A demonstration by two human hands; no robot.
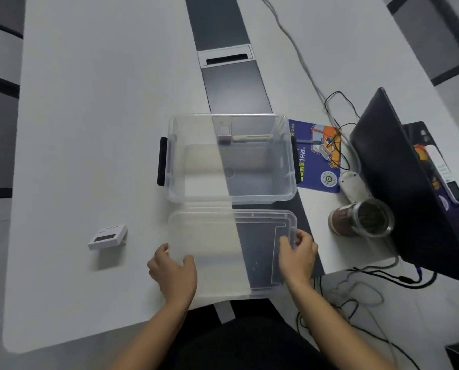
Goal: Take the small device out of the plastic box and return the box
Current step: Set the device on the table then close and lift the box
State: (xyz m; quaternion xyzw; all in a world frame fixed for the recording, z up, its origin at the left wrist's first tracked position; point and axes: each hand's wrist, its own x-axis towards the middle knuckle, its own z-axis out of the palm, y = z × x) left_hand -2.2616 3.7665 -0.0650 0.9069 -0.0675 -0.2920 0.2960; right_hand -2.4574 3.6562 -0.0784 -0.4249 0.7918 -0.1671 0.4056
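Observation:
A clear plastic box (175, 193) with black side latches stands open at the table's middle. Its clear lid (217, 247) lies flat just in front of it, near the table edge. My left hand (173, 273) grips the lid's left edge and my right hand (297, 253) grips its right edge. A small white device (107, 236) with a dark screen sits on the table to the left, apart from the box. Two small items lie at the far wall of the box; I cannot tell whether inside or behind it.
A blue leaflet (316, 156), a white gadget (352, 185), a jar on its side (361, 217) and tangled cables (337, 124) sit right of the box. A dark laptop (399, 182) stands at the far right. A dark strip (231, 84) with a cable port runs down the table's middle.

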